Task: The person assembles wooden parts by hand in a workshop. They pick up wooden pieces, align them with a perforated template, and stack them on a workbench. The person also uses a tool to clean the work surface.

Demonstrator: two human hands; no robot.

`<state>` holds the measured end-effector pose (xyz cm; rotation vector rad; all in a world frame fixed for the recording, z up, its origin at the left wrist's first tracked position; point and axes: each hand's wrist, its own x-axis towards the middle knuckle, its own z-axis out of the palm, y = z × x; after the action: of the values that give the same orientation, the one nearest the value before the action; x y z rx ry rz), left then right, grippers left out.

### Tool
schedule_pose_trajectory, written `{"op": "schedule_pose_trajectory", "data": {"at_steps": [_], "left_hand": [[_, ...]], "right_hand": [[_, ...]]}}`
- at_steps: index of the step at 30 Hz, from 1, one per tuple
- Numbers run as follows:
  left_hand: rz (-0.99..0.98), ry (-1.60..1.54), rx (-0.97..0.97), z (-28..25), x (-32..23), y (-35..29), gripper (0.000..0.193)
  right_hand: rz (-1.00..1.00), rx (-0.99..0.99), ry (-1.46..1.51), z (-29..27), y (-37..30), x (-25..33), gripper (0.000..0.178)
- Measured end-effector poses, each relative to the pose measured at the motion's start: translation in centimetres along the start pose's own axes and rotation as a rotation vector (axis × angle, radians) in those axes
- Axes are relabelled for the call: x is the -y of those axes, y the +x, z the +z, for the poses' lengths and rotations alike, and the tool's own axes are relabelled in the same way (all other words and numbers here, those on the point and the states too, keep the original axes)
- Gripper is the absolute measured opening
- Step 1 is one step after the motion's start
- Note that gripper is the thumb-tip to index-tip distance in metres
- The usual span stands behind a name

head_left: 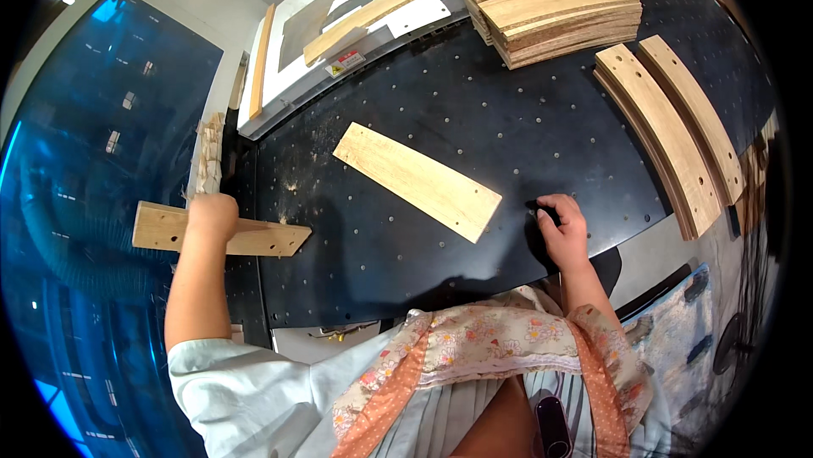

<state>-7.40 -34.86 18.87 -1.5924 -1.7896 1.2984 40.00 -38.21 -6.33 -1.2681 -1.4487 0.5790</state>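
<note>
At the left edge of the table, my left hand [212, 216] is closed around a flat wooden board [258, 239] with drilled holes and a slanted right end. Its fingers wrap over the board's middle and hide part of it. My right hand [563, 229] hovers over or rests on the front right of the table, which I cannot tell; its fingers are loosely bent, thumb apart, holding nothing. Between the hands, a tapered wooden board [419, 180] lies slantwise on the black perforated table [406, 272], touched by neither hand.
Stacked curved boards [559, 13] stand at the far right-centre. Curved pieces with holes [665, 140] lie along the right edge. A white machine [381, 13] at the back carries a wooden strip [368, 21]. Splintery wood [208, 153] stands beyond my left hand, beside a blue translucent panel [93, 119].
</note>
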Motion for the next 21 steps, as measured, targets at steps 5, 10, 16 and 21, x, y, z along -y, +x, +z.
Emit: {"op": "schedule_pose_trajectory", "data": {"at_steps": [5, 10, 16, 21], "left_hand": [[0.078, 0.055, 0.061, -1.8, -2.3, -0.9, 0.016], [0.044, -0.288, 0.011, -3.8, 1.4, -1.7, 0.024], [0.145, -1.204, 0.016, 0.7, -0.6, -2.0, 0.025], [0.098, -2.269, 0.075, 11.9, -8.5, -1.0, 0.022]], "right_hand": [[-0.008, 0.0, -0.022, -0.1, -0.1, 0.1, 0.014], [0.003, 0.013, -0.022, -0.2, -0.1, 0.3, 0.014], [-0.001, 0.016, -0.022, 0.0, -0.1, 0.3, 0.013], [-0.007, 0.044, -0.048, 0.2, -0.2, 0.4, 0.012]]}}
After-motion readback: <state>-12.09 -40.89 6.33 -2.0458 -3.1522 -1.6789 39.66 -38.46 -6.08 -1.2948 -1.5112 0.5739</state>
